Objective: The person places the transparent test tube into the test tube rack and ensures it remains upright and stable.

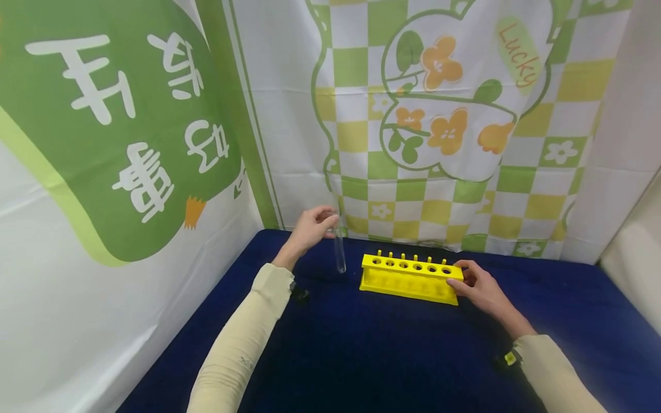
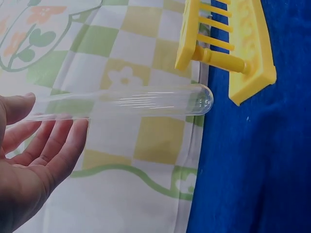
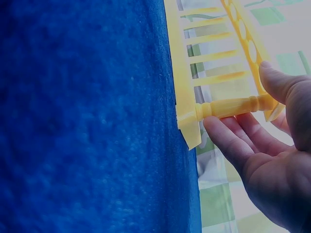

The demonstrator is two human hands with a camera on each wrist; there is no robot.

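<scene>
A clear glass test tube [image 1: 339,252] hangs nearly upright from my left hand [image 1: 314,225], thumb and fingers pinching its upper part. In the left wrist view the rounded bottom of the tube [image 2: 199,99] points toward the blue cloth, and the tube looks see-through. To its right stands a yellow test tube rack [image 1: 408,281] with a row of round holes along the top and a row of pegs behind. My right hand [image 1: 479,287] holds the rack's right end, thumb on the top plate and fingers by the end post [image 3: 228,108].
Dark blue cloth [image 1: 361,355] covers the table. Printed green and white curtains hang behind [image 1: 356,115] and along the left side [image 1: 155,241], close to the table's edges. Dark wrist straps sit on both sleeves.
</scene>
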